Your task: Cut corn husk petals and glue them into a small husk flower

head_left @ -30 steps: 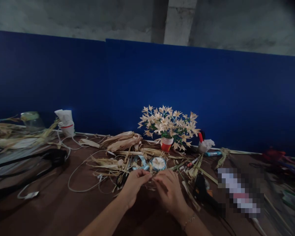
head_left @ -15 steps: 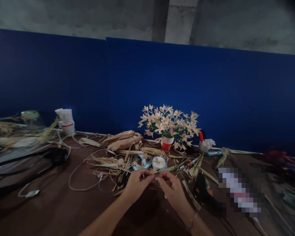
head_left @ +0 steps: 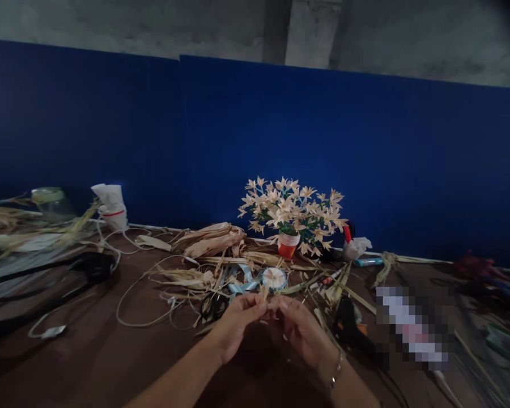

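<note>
My left hand [head_left: 238, 321] and my right hand [head_left: 300, 331] meet over the brown table [head_left: 89, 362], fingertips pinched together on a small pale strip of dried leaf [head_left: 265, 292] that sticks up between them. Just beyond the fingers lies a roll of light blue ribbon [head_left: 274, 279] with loose blue loops beside it. A heap of dried husks [head_left: 210, 241] lies further back on the left. A small red cup of pale handmade flowers [head_left: 289, 215] stands behind the ribbon.
A blue panel [head_left: 255, 147] backs the table. White cables [head_left: 131, 294], a black strap [head_left: 46, 277], a glass jar [head_left: 51, 203] and a wrapped white cup [head_left: 110, 207] lie left. A black glue gun [head_left: 352, 331] and green strips lie right.
Both hands have risen slightly off the table and drawn closer, and the pale strip now stands upright between the fingertips. The view has tilted a little.
</note>
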Motion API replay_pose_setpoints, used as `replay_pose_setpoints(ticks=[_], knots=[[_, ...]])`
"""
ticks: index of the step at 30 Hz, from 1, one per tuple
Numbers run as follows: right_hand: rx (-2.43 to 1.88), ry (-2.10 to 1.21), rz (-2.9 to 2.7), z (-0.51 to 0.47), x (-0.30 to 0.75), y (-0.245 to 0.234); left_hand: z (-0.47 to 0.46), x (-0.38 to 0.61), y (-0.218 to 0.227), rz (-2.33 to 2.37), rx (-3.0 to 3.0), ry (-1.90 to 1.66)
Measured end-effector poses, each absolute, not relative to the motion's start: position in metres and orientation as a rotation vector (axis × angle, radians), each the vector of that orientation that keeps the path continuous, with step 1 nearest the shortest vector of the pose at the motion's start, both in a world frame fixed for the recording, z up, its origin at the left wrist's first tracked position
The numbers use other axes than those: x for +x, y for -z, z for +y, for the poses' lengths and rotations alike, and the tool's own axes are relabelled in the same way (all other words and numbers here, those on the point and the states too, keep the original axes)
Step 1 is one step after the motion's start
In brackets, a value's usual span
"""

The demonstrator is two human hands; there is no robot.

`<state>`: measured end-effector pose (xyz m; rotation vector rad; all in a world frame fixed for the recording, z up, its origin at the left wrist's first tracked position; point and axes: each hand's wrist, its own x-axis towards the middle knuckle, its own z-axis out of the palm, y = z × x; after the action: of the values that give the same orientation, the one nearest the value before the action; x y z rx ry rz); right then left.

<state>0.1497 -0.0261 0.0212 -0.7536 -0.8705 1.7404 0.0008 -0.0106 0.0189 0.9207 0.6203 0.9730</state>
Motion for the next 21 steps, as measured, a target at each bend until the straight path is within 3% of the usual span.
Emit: replay_pose_setpoints(ticks=[9,21], knots=[[-0.753,-1.817,-0.818,-0.0273,0.1490,-0.0189,-0.0128,0.0019,-0.0180,0.652,1.015,-0.956],[-0.910,-1.486,-0.884,-0.0228,0.1538,-0.0251,-0.0077,0.0033,-0.0158,0.857,1.038,-1.043]])
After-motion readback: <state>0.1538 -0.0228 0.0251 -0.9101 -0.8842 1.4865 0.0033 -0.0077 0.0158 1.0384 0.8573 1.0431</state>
